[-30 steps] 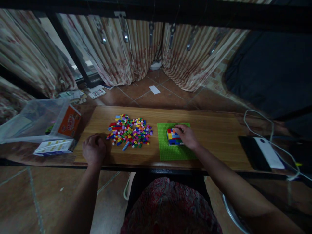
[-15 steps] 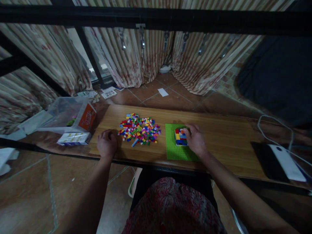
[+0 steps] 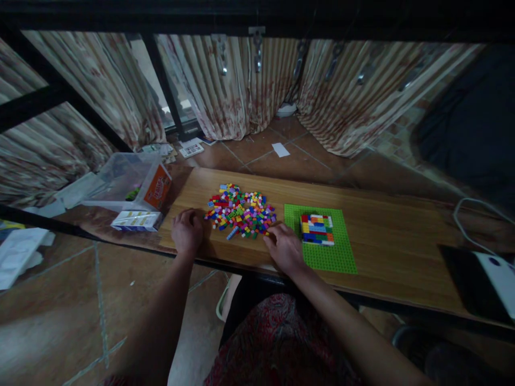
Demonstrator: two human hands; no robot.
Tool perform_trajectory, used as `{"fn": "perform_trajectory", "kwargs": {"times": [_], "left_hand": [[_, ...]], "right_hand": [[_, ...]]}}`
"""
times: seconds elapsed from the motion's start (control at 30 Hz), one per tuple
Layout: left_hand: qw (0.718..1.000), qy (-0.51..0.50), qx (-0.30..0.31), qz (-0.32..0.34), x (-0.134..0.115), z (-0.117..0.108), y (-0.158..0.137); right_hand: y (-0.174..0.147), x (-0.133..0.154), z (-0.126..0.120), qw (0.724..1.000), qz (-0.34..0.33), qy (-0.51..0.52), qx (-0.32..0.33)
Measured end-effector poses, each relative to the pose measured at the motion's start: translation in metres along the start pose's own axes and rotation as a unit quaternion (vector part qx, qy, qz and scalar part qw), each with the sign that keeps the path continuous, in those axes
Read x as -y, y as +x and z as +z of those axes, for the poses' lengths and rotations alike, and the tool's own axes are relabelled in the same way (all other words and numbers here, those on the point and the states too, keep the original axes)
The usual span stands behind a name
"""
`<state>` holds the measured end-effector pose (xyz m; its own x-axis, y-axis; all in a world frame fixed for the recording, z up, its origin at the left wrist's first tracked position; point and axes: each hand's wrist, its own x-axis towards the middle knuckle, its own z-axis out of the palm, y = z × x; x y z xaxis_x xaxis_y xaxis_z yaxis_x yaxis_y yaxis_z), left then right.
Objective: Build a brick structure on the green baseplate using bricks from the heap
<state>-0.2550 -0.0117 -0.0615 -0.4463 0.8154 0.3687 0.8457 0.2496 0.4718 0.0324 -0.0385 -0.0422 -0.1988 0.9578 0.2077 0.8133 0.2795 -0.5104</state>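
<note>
A loose heap of small, many-coloured toy building bricks (image 3: 241, 212) lies on the wooden table. At its right edge is my right hand (image 3: 285, 249), thumb and fingertips drawn together among the bricks; whatever is between them is too small to make out. My left hand (image 3: 187, 230) rests on the tabletop left of the heap, its fingers loosely curled and nothing visible in them. Right of my right hand, a green baseplate (image 3: 333, 260) carries a low block of coloured bricks (image 3: 317, 230) that shows a gap on its right side.
A clear plastic bin (image 3: 124, 179) with an orange label stands at the far left, behind a small white-and-blue box (image 3: 137, 220). At the right end of the table (image 3: 386, 241) lies a white device (image 3: 497, 279) with a cable. Curtains hang beyond.
My right hand has left the brick block on the baseplate and moved left to the heap's edge. The block is now in full view. My left hand stays put; the view has shifted slightly.
</note>
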Motion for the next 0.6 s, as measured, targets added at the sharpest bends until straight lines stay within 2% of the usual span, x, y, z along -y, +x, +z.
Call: {"fn": "perform_trajectory", "kwargs": {"times": [0.17,0.3,0.47,0.6], "left_hand": [[1.000,0.004,0.005,-0.007,0.001,0.000,0.001],[1.000,0.008,0.003,-0.007,0.003,0.001,0.001],[1.000,0.012,0.002,0.001,0.004,0.001,0.002],[1.000,0.013,0.004,0.001,0.002,0.000,0.002]], "right_hand": [[0.004,0.006,0.001,1.000,-0.002,-0.017,0.003],[0.003,0.003,0.000,0.998,-0.001,0.059,0.011],[-0.002,0.001,-0.006,0.987,0.054,0.150,0.023],[-0.001,0.003,-0.010,0.991,0.048,0.123,0.035]]}}
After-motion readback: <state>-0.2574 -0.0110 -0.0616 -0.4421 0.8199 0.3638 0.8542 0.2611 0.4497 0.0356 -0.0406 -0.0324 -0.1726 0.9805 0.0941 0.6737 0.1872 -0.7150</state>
